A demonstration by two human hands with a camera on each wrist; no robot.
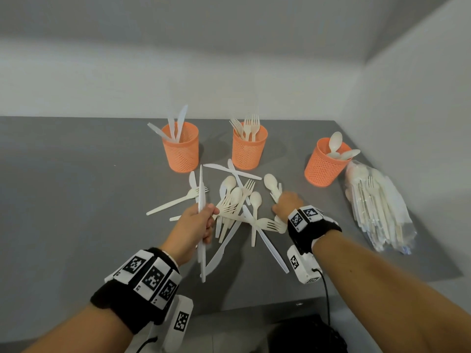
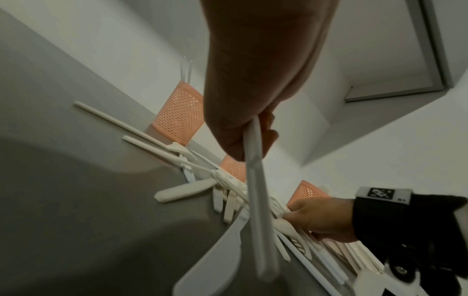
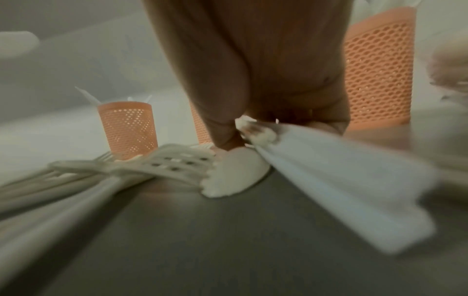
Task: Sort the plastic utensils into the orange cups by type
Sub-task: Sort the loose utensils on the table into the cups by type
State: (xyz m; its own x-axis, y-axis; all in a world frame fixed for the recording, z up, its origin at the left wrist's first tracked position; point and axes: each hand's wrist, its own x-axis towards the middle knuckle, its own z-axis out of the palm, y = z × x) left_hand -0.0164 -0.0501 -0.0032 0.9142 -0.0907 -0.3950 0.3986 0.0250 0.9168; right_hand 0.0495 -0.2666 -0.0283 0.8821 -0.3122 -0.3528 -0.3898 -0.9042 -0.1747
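Three orange mesh cups stand at the back: the left cup (image 1: 181, 149) holds knives, the middle cup (image 1: 248, 149) forks, the right cup (image 1: 323, 164) spoons. A mixed pile of utensils (image 1: 237, 205) lies in front of them. My left hand (image 1: 207, 217) grips a white knife (image 1: 202, 189) upright above the pile's left side; the left wrist view shows the knife (image 2: 255, 190) running out of my fist. My right hand (image 1: 280, 202) is down at the pile's right side, fingers curled on a spoon (image 1: 270, 181). In the right wrist view the spoon's handle (image 3: 329, 170) is blurred.
A clear bag of wrapped utensils (image 1: 377, 207) lies at the right, beside the spoon cup. The grey table (image 1: 76, 187) meets white walls at the back and right. A loose fork (image 1: 173, 202) and crossed knives (image 1: 232, 170) lie near the cups.
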